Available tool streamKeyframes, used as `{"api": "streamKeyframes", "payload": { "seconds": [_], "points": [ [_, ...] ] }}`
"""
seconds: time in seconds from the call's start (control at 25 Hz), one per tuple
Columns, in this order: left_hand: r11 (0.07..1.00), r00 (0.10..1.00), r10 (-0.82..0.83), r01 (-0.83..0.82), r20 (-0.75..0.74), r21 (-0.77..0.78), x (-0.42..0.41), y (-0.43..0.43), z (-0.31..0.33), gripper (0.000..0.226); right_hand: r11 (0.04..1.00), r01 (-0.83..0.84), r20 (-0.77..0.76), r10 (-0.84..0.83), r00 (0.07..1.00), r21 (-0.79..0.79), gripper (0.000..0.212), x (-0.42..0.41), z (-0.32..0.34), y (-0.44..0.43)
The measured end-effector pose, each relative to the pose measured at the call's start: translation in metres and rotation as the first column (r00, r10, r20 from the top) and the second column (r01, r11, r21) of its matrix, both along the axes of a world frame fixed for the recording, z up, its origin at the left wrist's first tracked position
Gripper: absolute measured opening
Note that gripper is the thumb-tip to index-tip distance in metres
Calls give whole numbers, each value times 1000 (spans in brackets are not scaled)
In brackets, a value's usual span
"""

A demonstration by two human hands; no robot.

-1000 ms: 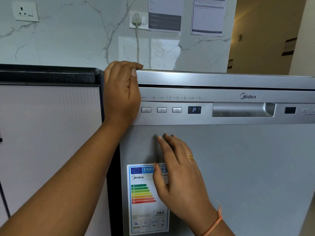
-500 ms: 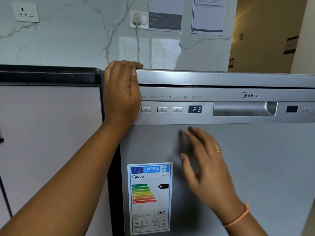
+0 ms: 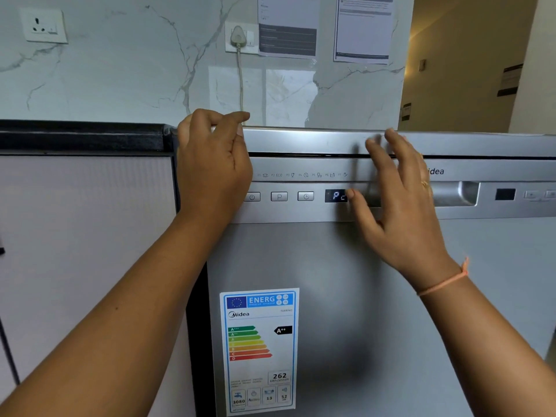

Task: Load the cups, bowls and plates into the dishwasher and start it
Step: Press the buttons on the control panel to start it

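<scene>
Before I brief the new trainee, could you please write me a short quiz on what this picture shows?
1. True or false: the dishwasher door is open.
2. The right hand partly covers: A the display, B the power button, C the wall socket.
3. Fill in: the black arrow on the energy label reads ___.
Key: 1 false; 2 A; 3 A++.

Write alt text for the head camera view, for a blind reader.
A person's left hand curls over the top left corner of a closed silver dishwasher, while the open right hand hovers before its control panel, thumb partly covering the lit display. An energy label is stuck on its front.
</scene>
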State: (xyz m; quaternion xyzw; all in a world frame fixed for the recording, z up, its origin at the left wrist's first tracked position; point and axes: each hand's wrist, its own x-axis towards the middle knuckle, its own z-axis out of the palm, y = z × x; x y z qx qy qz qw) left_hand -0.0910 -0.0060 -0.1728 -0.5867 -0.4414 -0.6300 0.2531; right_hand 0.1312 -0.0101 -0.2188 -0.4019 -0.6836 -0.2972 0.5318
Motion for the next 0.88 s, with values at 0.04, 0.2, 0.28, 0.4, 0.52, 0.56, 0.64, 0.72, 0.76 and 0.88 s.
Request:
{"api": "streamKeyframes", "payload": {
  "seconds": [0.04, 0.2, 0.28, 0.4, 0.52, 0.56, 0.64, 0.72, 0.76, 0.88],
  "points": [
    [1000, 1000, 15, -15, -7, -20, 0, -1, 2, 33, 1000, 8, 26, -8, 1000, -9, 58, -2, 9, 3],
    [996, 995, 59, -64, -75, -66, -4, -3, 5, 31, 998, 33, 92, -27, 995, -59, 61, -6, 43, 17],
    [997, 995, 42, -48, -93, -67, -5, -4, 5, 30, 995, 86, 109, -80, 991, -52, 56, -7, 53, 24],
    [993, 990, 25, -41, -140, -113, -8, -5, 4, 29, 994, 100, 112, -95, 989, -40, 51, -5, 56, 27],
    [988, 985, 20, -46, -173, -145, -12, -6, 4, 30, 996, 88, 139, -84, 987, -24, 52, -3, 54, 29],
    [989, 986, 23, -47, -165, -140, -12, -6, 5, 30, 997, 79, 135, -77, 988, -15, 51, -3, 54, 29],
    [991, 990, 25, -42, -137, -126, -10, -4, 5, 30, 999, 54, 106, -53, 993, 0, 50, -3, 54, 30],
    [994, 994, 37, -47, -106, -96, -6, 0, 2, 30, 999, 45, 74, -46, 996, 11, 49, -3, 51, 30],
    [996, 995, 45, -52, -91, -67, -3, 1, 0, 30, 998, 51, 60, -53, 997, 26, 49, -3, 49, 31],
    [999, 998, 52, -52, -27, -1, 1, 5, 1, 33, 995, 44, 25, -46, 999, 85, 47, -7, 48, 36]
  ]
}}
